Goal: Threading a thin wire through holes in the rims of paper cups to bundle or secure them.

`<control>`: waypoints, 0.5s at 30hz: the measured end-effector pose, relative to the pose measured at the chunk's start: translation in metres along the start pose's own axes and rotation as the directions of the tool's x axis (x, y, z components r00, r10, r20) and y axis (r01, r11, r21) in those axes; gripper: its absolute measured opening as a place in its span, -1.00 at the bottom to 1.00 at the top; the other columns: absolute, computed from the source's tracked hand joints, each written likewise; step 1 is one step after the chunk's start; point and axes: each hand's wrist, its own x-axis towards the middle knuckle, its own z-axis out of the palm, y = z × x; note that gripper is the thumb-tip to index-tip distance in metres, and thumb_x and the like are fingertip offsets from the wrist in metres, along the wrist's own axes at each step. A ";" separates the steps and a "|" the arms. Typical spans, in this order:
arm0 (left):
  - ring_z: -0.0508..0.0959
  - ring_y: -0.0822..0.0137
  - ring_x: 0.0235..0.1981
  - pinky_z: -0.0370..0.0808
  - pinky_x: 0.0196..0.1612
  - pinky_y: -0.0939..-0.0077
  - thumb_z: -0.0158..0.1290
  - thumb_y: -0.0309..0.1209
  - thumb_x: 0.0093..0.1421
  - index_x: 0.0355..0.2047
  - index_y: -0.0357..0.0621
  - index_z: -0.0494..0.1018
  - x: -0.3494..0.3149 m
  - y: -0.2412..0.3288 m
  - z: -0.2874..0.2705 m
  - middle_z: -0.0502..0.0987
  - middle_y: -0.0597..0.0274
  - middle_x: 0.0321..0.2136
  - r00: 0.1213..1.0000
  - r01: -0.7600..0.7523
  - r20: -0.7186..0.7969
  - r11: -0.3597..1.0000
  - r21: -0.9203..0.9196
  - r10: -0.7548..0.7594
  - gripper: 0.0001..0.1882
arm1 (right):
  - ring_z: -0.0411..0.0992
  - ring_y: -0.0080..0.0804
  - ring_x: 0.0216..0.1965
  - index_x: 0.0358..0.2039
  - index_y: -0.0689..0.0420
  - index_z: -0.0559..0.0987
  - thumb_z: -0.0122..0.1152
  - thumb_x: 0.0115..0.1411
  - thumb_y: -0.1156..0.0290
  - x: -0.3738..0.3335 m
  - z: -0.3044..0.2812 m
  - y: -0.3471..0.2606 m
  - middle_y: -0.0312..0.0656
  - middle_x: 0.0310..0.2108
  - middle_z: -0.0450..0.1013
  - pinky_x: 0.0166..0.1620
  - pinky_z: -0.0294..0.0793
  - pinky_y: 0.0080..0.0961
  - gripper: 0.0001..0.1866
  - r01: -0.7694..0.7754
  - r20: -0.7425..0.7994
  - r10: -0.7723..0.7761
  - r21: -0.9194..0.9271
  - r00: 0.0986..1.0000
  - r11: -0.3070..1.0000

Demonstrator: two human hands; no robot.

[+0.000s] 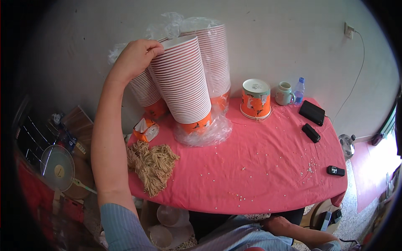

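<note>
I've got the L hand [140, 57] pinching the rim of the tall cup stack [182, 85], thumb & fingers bunched at the top's left side. Can't tell how many rims it's got, tbh. R hand [279, 226] rests low by the lap, just off the near edge of the tabletop [201, 184]; can't see if its fingers are spread or curled.

Most of the stack sits below that L grip & to its right, base in crumpled clear plastic [215, 133]. Looks like it leans left a bit, tho could be the lens.

To do this bit well IMO: pinch lightly so the paper rim doesn't crease, pull along the stack's axis, & use the R hand to steady the lower part. Watch the left stack [144, 90] & back stack [214, 58] too, prob easy to knock.
</note>
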 end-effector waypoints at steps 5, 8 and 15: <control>0.68 -0.05 -0.22 0.58 -0.08 0.13 0.09 -0.30 0.48 -0.14 -0.24 0.62 0.003 0.001 0.002 0.70 -0.04 -0.27 0.994 -0.077 -0.069 0.987 0.143 0.088 -0.76 | 0.66 0.15 0.03 0.08 -0.01 0.66 0.19 0.39 0.27 -0.022 -0.038 -0.021 0.16 -0.05 0.66 0.04 0.65 0.04 -0.69 0.093 -0.001 -0.093 0.083 0.996 0.992; 0.66 -0.11 -0.17 0.58 -0.07 0.07 0.04 -0.29 0.52 -0.14 -0.22 0.57 0.005 -0.008 0.007 0.67 -0.03 -0.22 0.962 -0.157 -0.191 0.967 0.203 0.196 -0.75 | 0.65 0.14 0.03 0.08 -0.02 0.66 0.17 0.39 0.28 -0.031 -0.048 -0.026 0.13 -0.04 0.66 0.04 0.65 0.03 -0.70 0.126 -0.055 -0.121 0.097 0.991 0.987; 0.62 -0.22 -0.10 0.57 -0.07 -0.01 -0.04 -0.25 0.58 -0.09 -0.20 0.45 0.016 -0.015 0.004 0.62 -0.07 -0.15 0.904 -0.133 -0.363 0.957 0.259 0.224 -0.75 | 0.65 0.12 0.03 0.14 -0.04 0.67 0.17 0.41 0.26 -0.045 -0.098 -0.047 0.07 -0.04 0.66 0.03 0.66 -0.01 -0.66 0.115 0.089 -0.117 0.028 0.989 0.993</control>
